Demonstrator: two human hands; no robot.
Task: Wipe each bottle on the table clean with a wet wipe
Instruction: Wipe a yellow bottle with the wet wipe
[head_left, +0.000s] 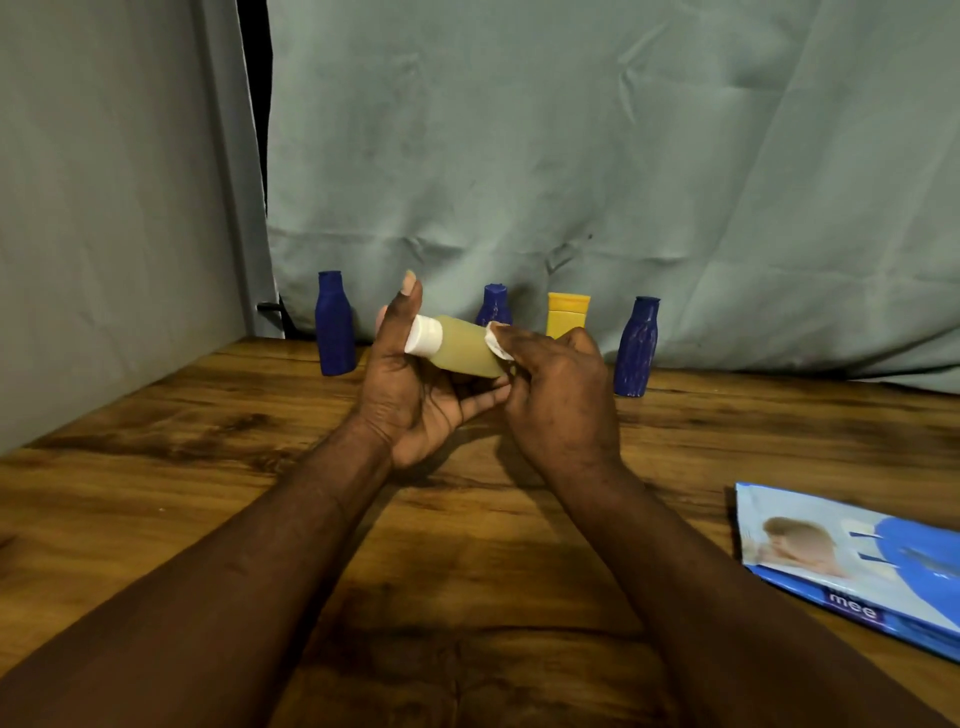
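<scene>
— Right, starting from your left: the first blue bottle (335, 325) is standing at the back of the desk (208, 415), and neither grip is touching it. Which one are you cleaning?

— The one you are holding above the desk, in front of the row. Your left grip (410, 395) is cradling the pale yellow bottle (462, 351) on its side, thumb up by the white cap, fingers under the body.

— And the wipe?

— Your right grip (558, 395) is pinching the wet wipe (496, 340) against the bottle's body, toward its base end. I am judging that you are mid-wipe, so I am suggesting you roll the bottle in the left grip while drawing the wipe toward the cap, so that every side gets covered.

— And behind your grips?

— A second blue bottle (494, 305), a yellow tube (567, 313) and a third blue bottle (637, 348) are standing upright. The wipes pack (852, 566) is lying far right.
</scene>
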